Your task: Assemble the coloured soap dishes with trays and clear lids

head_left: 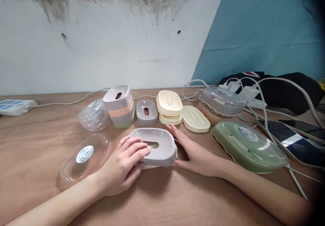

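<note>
A grey oval soap-dish tray [162, 144] with a slot in its middle sits on the wooden table [38, 144], over a cream base that peeks out below. My left hand [124, 166] grips its left end, fingers curled over the top. My right hand [195, 153] presses flat against its right side, fingers stretched out. A clear oval lid [86, 156] with a round sticker lies just left of my left hand.
Behind stand a clear lid stack [93, 115], a stack of grey, peach and green trays [120, 105], a single grey tray [146, 112], cream pieces [169, 105], a cream lid [196, 118], a covered brown dish [222, 102] and a covered green dish [247, 146]. Cables and phones [294, 141] lie at right.
</note>
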### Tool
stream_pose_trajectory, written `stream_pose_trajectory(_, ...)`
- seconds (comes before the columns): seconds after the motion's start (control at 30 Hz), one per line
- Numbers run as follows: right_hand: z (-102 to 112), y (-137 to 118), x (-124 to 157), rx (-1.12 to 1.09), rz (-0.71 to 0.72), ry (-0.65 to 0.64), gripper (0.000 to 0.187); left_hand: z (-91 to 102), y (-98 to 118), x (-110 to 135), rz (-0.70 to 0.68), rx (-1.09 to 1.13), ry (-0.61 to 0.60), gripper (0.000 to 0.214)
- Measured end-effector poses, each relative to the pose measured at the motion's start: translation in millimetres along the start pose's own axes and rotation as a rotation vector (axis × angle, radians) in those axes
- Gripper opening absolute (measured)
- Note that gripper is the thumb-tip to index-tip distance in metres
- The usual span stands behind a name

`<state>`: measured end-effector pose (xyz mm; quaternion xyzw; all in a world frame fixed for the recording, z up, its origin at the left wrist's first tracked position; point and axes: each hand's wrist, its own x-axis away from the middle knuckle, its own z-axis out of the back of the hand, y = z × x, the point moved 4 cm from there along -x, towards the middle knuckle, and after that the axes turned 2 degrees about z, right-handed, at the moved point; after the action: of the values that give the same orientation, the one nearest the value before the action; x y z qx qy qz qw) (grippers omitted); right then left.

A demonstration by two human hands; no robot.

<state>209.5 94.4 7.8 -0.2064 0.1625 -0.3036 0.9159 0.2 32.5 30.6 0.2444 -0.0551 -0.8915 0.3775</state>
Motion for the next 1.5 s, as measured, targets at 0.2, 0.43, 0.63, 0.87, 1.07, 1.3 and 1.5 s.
stream_pose_trajectory(0.2,0.9,-3.2,-2.0,-0.038,0.038,0.002,0.094,-8.6,11.5,-5.7,0.073,-0.093,-0.071,0.039)
stream_pose_trajectory(0.43,3.7,-1.6,-3.8,-0.022,0.007,0.041,0.095,-15.4,16.5,-7.2,0.093,-0.124,-0.065,0.048)
stream_pose_trajectory(0.63,7.8,-3.2,-3.0,-0.015,0.045,-0.005,0.082,-15.4,12.5,-8.1,0.091,-0.119,-0.146,0.051)
stream_pose_trajectory(0.87,12.4,-3.8,-5.1,-0.016,0.046,-0.014,0.079,-14.1,13.0,-16.2,0.079,-0.144,-0.099,0.051)
stream_pose_trajectory(1.07,7.9,-1.1,-4.9,-0.087,0.012,-0.023,0.076,-15.0,3.5,-14.0,0.259,0.063,0.013,0.065)
stream_pose_trajectory(1.3,6.8,1.6,-2.9,-0.005,0.005,-0.023,0.075,-17.1,-9.9,-12.6,0.405,0.204,-0.021,0.06)
stream_pose_trajectory(1.5,6.5,-3.0,-2.1,0.092,0.073,-0.023,0.08,-17.8,-9.2,-11.0,0.333,0.135,-0.021,0.063)
